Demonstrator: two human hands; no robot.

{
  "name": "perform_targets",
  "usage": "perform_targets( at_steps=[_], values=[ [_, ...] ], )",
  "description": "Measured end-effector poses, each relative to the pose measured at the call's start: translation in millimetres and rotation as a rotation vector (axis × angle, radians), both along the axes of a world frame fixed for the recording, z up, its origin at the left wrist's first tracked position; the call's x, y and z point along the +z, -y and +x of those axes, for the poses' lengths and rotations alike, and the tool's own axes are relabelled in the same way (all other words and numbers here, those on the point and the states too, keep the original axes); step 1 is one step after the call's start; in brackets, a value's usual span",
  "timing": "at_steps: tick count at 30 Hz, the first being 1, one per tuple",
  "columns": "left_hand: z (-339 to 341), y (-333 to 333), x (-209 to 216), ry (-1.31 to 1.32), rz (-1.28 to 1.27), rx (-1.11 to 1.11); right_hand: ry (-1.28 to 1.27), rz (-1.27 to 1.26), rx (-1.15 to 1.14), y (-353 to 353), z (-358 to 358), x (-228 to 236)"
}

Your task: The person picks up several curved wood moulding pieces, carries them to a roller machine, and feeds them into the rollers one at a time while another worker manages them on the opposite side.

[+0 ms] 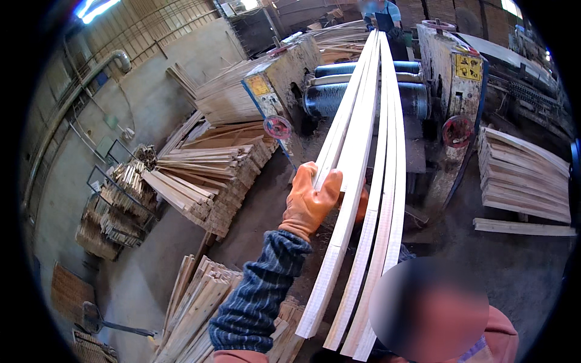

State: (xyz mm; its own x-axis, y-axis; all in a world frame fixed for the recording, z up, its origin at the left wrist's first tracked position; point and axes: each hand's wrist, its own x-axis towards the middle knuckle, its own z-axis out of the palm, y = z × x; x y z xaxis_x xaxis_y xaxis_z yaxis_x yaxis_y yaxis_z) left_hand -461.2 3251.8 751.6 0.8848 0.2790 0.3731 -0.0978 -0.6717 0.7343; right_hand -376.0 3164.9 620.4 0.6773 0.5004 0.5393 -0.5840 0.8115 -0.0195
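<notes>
My left hand [310, 201], in an orange rubber glove, is closed around the near end of a pale wooden strip [331, 151], its thumb on the right side. Several longer strips [396, 181] run alongside to the right, reaching toward me past the hand, with gaps between their near ends. Beneath them a bit of my right hand [362, 204] shows, gloved in orange; its fingers are hidden behind the wood. All the strips stretch away over the dark rollers [324, 101] of a machine.
Beyond the rollers stands a co-worker [387, 18] at the strips' far ends. Worn machine posts [451, 91] with red handwheels [457, 131] flank the rollers. Stacked wood lies at left [224, 187], lower left [200, 308] and right [520, 175]. A blurred patch covers the lower right.
</notes>
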Motion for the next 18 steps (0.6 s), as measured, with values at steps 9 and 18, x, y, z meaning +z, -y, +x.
perform_targets(
  at_steps=[9, 18],
  values=[
    [44, 3, -13, 0.228, 0.051, -0.055, 0.103, -0.151, -0.121, 2, 23, -19],
    [-41, 30, 6, 0.234, -0.522, -0.3, -0.059, -0.244, -0.16, 113, 7, 40]
  ],
)
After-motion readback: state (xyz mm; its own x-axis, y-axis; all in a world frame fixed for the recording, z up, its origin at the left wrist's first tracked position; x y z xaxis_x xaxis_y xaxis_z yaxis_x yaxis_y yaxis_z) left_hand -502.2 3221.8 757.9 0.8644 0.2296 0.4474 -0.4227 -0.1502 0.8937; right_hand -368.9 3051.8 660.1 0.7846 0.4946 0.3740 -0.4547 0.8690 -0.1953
